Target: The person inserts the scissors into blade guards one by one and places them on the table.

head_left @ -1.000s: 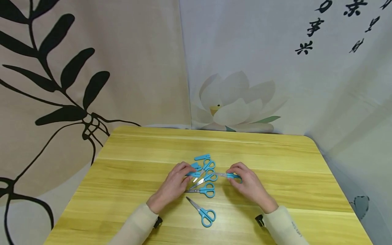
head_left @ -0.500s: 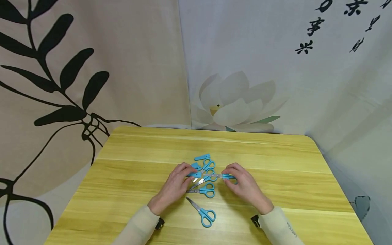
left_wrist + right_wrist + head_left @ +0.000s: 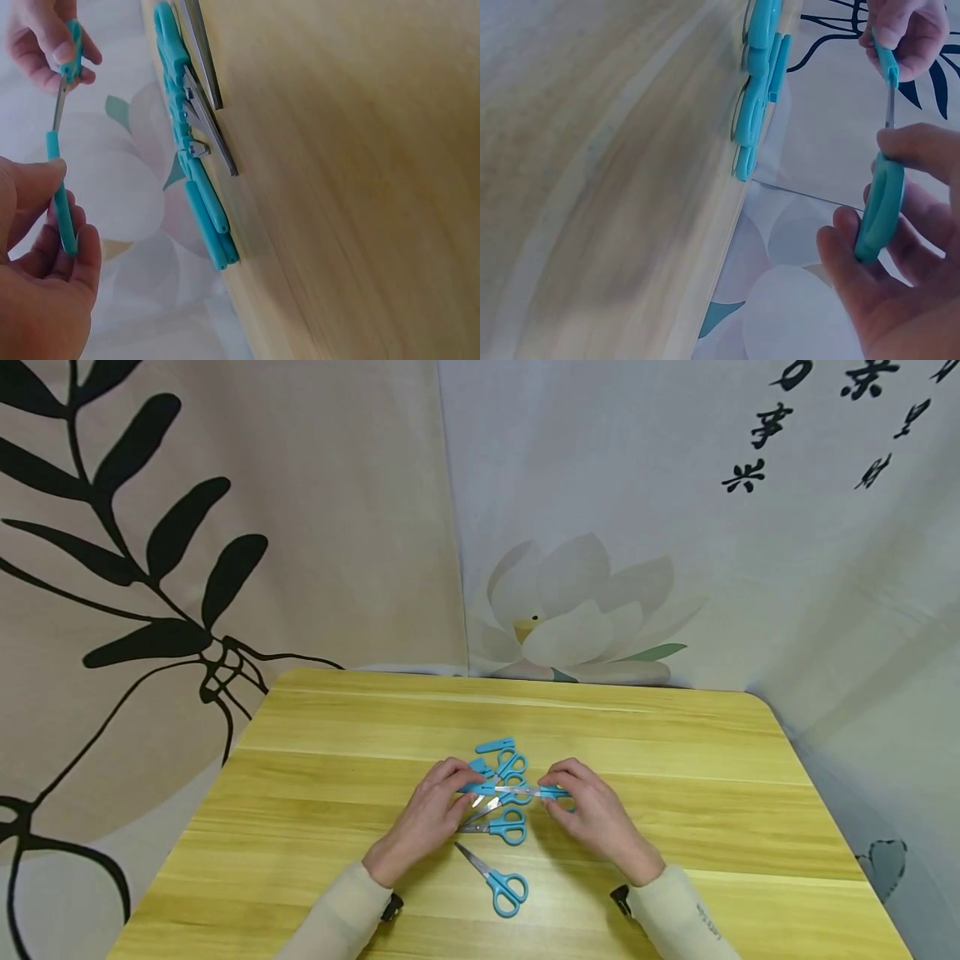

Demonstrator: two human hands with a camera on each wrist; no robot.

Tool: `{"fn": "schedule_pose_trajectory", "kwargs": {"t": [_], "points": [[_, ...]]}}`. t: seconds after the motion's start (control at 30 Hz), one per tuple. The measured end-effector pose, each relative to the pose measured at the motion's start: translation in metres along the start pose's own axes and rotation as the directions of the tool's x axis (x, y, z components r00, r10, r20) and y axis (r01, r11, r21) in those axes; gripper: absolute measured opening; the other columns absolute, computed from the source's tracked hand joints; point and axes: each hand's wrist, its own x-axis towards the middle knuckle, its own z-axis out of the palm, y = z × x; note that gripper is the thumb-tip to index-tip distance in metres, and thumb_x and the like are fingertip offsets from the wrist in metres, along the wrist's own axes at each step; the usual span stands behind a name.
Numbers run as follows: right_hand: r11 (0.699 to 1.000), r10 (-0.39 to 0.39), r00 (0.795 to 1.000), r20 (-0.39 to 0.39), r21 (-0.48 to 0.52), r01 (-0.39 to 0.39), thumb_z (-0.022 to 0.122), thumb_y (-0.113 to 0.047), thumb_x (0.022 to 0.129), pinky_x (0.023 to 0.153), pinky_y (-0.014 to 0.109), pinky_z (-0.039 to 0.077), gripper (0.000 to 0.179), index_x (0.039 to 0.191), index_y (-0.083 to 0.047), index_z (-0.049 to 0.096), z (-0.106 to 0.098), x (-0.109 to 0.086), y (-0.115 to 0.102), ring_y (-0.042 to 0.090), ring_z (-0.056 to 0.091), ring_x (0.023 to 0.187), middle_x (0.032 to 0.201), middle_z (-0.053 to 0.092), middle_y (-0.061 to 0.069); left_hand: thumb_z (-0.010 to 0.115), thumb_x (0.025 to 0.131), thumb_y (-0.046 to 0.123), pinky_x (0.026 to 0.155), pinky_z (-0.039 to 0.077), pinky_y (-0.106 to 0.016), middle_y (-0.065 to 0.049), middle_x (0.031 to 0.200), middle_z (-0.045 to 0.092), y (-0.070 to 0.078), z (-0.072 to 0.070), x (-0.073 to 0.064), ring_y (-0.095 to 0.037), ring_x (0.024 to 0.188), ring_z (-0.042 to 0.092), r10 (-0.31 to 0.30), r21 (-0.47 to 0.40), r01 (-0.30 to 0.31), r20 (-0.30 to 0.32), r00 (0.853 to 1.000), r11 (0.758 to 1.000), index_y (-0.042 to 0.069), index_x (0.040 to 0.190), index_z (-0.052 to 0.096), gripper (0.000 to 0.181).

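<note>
My left hand [image 3: 427, 810] pinches a slim blue scissors cover [image 3: 63, 214] between thumb and fingers. Opposite it, my right hand [image 3: 600, 814] grips a pair of blue-handled scissors [image 3: 882, 210] by the handle, blades pointing left. The blade tips meet the open end of the cover, and most of the blade length shows between the hands in the head view. Both pieces are held above the table, in line with each other. Beneath them lie several more blue-handled scissors [image 3: 508, 827], their blades bare, partly overlapped by the held pair.
Two loose blue covers lie at the far end of the row, one flat cover [image 3: 495, 745] and another cover [image 3: 478, 766] beside the left fingertips. The nearest scissors [image 3: 507, 893] lie apart on the wooden table [image 3: 645, 735]. Printed curtains [image 3: 360, 527] hang behind the table.
My right hand has moved left with the scissors, bringing the blades up to the cover. The left hand has stayed nearly in place.
</note>
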Motion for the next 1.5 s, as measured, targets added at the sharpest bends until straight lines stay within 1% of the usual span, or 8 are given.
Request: {"fn": "schedule_pose_trajectory", "kwargs": {"t": [0.17,0.43,0.8,0.87,1.07,1.3,1.5], "points": [[1.000,-0.013,1.000,-0.006,-0.018,0.013,0.087,-0.008,0.083,0.087,0.039,0.059,0.022,0.102,-0.010,0.076,-0.001,0.001,-0.002,0.017,0.064,0.100,0.110,0.065,-0.001,0.076,0.092,-0.001,0.087,0.055,-0.036,0.001,0.113,0.062,0.000,0.001,0.001,-0.017,0.107,0.057,0.011,0.002,-0.011,-0.003,1.000,1.000,0.010,0.115,0.075,0.025],[0.997,-0.063,0.997,-0.035,-0.048,0.061,0.089,-0.007,0.080,0.084,0.037,0.059,0.024,0.101,-0.010,0.076,0.000,0.003,-0.004,0.016,0.065,0.097,0.108,0.065,-0.001,0.077,0.092,0.001,0.085,0.055,-0.035,0.002,0.112,0.062,0.000,0.002,0.001,-0.016,0.105,0.057,0.030,0.001,-0.030,-0.018,0.999,1.000,0.010,0.115,0.076,0.025],[0.990,-0.116,0.991,-0.062,-0.086,0.110,0.092,-0.005,0.077,0.079,0.033,0.060,0.028,0.100,-0.010,0.076,0.002,0.006,-0.008,0.015,0.067,0.093,0.107,0.065,-0.001,0.078,0.090,-0.003,0.086,0.056,-0.035,0.001,0.112,0.062,0.001,0.003,0.003,-0.017,0.105,0.057,0.057,0.009,-0.057,-0.036,0.998,0.998,0.010,0.115,0.076,0.028],[0.989,-0.120,0.991,-0.061,-0.090,0.114,0.092,-0.005,0.077,0.079,0.033,0.060,0.029,0.101,-0.009,0.076,0.002,0.007,-0.009,0.015,0.067,0.093,0.107,0.065,0.000,0.077,0.090,-0.003,0.087,0.056,-0.035,0.001,0.112,0.062,0.002,0.002,0.003,-0.017,0.106,0.057,0.062,0.011,-0.062,-0.038,0.997,0.998,0.010,0.114,0.076,0.027],[0.985,-0.133,0.989,-0.058,-0.117,0.126,0.092,-0.006,0.077,0.080,0.035,0.061,0.039,0.112,-0.004,0.075,0.002,0.009,-0.011,0.019,0.068,0.095,0.111,0.065,0.004,0.077,0.091,-0.002,0.088,0.055,-0.036,0.001,0.113,0.062,0.002,0.002,0.006,-0.017,0.106,0.056,0.073,0.023,-0.072,-0.035,0.997,0.997,0.011,0.115,0.075,0.027],[0.986,-0.139,0.988,-0.063,-0.097,0.133,0.092,-0.005,0.077,0.078,0.032,0.061,0.030,0.103,-0.007,0.075,0.002,0.008,-0.012,0.016,0.067,0.092,0.109,0.064,0.002,0.077,0.091,-0.002,0.089,0.055,-0.037,0.000,0.114,0.061,0.004,0.004,0.007,-0.017,0.107,0.056,0.077,0.032,-0.076,-0.035,0.996,0.997,0.011,0.115,0.075,0.027],[0.987,-0.142,0.988,-0.067,-0.089,0.136,0.090,-0.007,0.079,0.078,0.033,0.061,0.028,0.103,-0.006,0.075,0.003,0.007,-0.011,0.016,0.068,0.092,0.110,0.065,0.003,0.075,0.094,0.002,0.089,0.055,-0.035,0.000,0.114,0.061,0.006,0.005,0.007,-0.016,0.107,0.057,0.075,0.036,-0.074,-0.021,0.997,0.997,0.012,0.116,0.075,0.024]]}}
